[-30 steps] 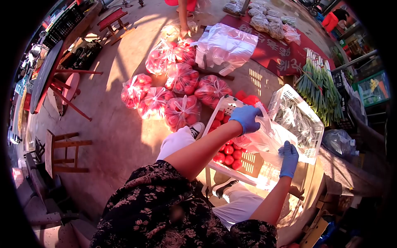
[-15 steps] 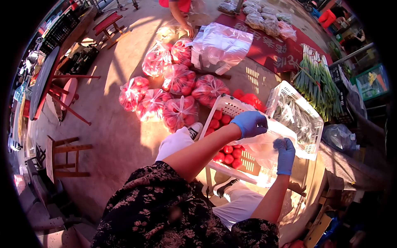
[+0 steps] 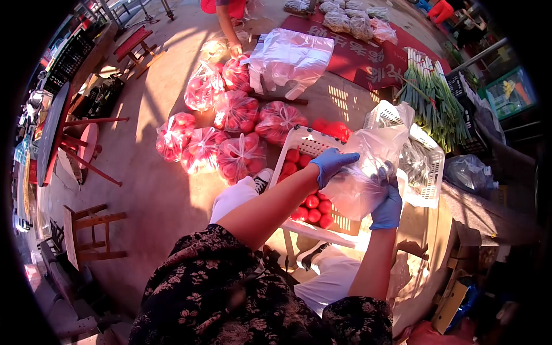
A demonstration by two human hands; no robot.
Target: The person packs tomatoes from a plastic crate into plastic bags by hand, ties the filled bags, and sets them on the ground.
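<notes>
A clear plastic bag (image 3: 359, 172) is spread between my two blue-gloved hands, above a white crate (image 3: 310, 138) of red tomatoes (image 3: 313, 208). My left hand (image 3: 333, 165) pinches the bag's left edge. At the bag's right side, my right hand (image 3: 386, 207) grips it, with some fingers showing through the film. The bag looks empty and hides part of the crate. Left of the crate lie several tied bags of tomatoes (image 3: 241, 156). A stack of white plastic bags (image 3: 292, 57) lies beyond them.
Right of the tomatoes is a second white crate (image 3: 431, 167) with crumpled plastic. Green onions (image 3: 431, 103) lie behind it on a red mat (image 3: 345, 54). Another person's hand (image 3: 236, 49) touches the far bags. A wooden stool (image 3: 95, 233) and round table (image 3: 53, 135) stand left.
The plastic bag has been lifted and opened out wider between my hands. My right hand has moved left and turned upward. The camera view has shifted slightly.
</notes>
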